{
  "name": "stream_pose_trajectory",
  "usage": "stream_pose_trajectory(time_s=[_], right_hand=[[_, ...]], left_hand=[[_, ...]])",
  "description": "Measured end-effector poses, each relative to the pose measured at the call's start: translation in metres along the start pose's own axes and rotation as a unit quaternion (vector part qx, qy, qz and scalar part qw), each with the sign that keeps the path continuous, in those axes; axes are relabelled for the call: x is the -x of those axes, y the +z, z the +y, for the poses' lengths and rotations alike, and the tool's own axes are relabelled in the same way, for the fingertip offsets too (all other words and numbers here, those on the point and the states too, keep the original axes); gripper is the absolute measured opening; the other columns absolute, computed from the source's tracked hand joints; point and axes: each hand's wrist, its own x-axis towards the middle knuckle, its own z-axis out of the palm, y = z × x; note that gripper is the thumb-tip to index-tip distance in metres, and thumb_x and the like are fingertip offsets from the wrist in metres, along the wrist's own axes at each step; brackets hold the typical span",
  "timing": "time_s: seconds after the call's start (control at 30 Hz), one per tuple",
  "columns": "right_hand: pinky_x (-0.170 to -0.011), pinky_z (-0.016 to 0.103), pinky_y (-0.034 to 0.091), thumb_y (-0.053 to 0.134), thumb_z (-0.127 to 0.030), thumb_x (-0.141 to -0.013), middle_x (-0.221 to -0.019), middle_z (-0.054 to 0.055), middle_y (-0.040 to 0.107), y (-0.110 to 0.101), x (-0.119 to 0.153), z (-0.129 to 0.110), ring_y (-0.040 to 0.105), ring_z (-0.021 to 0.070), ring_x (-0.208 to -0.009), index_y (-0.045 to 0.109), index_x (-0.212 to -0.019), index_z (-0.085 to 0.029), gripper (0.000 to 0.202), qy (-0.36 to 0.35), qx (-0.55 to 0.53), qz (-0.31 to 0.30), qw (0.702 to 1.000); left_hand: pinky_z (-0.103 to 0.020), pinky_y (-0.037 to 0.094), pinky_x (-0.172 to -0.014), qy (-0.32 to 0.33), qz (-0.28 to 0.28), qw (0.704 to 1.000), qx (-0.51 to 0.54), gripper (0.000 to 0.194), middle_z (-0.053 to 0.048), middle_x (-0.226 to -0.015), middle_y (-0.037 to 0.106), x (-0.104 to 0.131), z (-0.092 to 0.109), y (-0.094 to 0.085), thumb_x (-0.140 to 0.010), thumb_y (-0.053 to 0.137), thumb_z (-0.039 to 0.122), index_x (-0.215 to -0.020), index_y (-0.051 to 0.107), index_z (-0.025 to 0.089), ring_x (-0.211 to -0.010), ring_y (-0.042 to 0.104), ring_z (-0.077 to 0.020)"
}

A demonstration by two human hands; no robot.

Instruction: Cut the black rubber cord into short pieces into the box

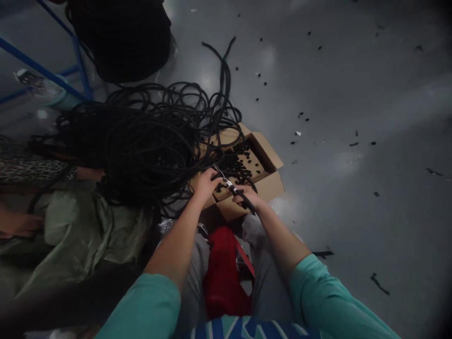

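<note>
My right hand (247, 195) grips a pair of scissors (229, 184) by the black handles, its metal blades pointing up and left. Close to the blades, my left hand (205, 186) is closed with thumb and fingers around a black cord, partly hidden by the fingers. Both hands are over an open cardboard box (273, 182) in front of my knees. Many short black cut pieces (240, 165) lie inside it. A large tangled heap of black cord (148, 146) spreads left of the box, and some strands hang across its rim.
A big dark bundle (120, 37) stands behind the heap, beside a blue metal frame (81, 66). At the left is another person's hand (21, 223), near green cloth (81, 221). Small black scraps (265, 84) dot the grey floor. A red object (224, 278) is between my legs.
</note>
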Motion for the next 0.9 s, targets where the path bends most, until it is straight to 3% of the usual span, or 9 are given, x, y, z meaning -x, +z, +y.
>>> stream_pose_trajectory(time_s=[0.13, 0.3, 0.6, 0.9], right_hand=[[-0.049, 0.020, 0.033, 0.057, -0.012, -0.046, -0.055, -0.007, 0.049, -0.002, -0.006, 0.004, 0.044, 0.0079, -0.051, 0.061, -0.096, -0.014, 0.050, -0.047, 0.017, 0.004, 0.999], [-0.050, 0.020, 0.033, 0.058, -0.010, -0.046, -0.058, -0.006, 0.050, -0.005, -0.007, 0.006, 0.044, 0.0084, -0.055, 0.061, -0.098, -0.017, 0.053, -0.053, 0.027, -0.023, 0.998], [-0.040, 0.019, 0.028, 0.056, -0.015, -0.048, -0.046, -0.009, 0.043, -0.001, 0.001, 0.001, 0.038, 0.0065, -0.040, 0.062, -0.094, -0.015, 0.046, -0.013, 0.040, 0.000, 0.999], [-0.044, 0.019, 0.030, 0.056, -0.013, -0.048, -0.052, -0.007, 0.048, -0.001, 0.000, 0.002, 0.041, 0.0067, -0.046, 0.062, -0.096, -0.015, 0.048, -0.021, 0.032, 0.013, 0.999]], left_hand=[[-0.023, 0.040, -0.049, -0.080, -0.075, 0.989, 0.101, 0.007, 0.001, -0.060, 0.058, 0.002, 0.008, -0.001, -0.067, 0.059, 0.015, -0.070, 0.052, 0.014, -0.046, 0.051, -0.0088], [-0.020, 0.034, -0.042, -0.118, -0.145, 0.966, 0.176, 0.009, 0.003, -0.050, 0.054, 0.003, 0.013, -0.006, -0.066, 0.061, 0.012, -0.066, 0.052, 0.013, -0.038, 0.046, -0.0062], [-0.019, 0.033, -0.040, -0.145, -0.130, 0.960, 0.204, 0.011, 0.003, -0.052, 0.056, 0.001, 0.009, -0.010, -0.064, 0.063, 0.014, -0.068, 0.053, 0.012, -0.037, 0.045, -0.0053], [-0.020, 0.035, -0.046, -0.111, -0.099, 0.981, 0.127, 0.011, 0.003, -0.059, 0.057, -0.001, 0.003, -0.004, -0.067, 0.058, 0.019, -0.076, 0.062, 0.013, -0.042, 0.045, -0.0054]])
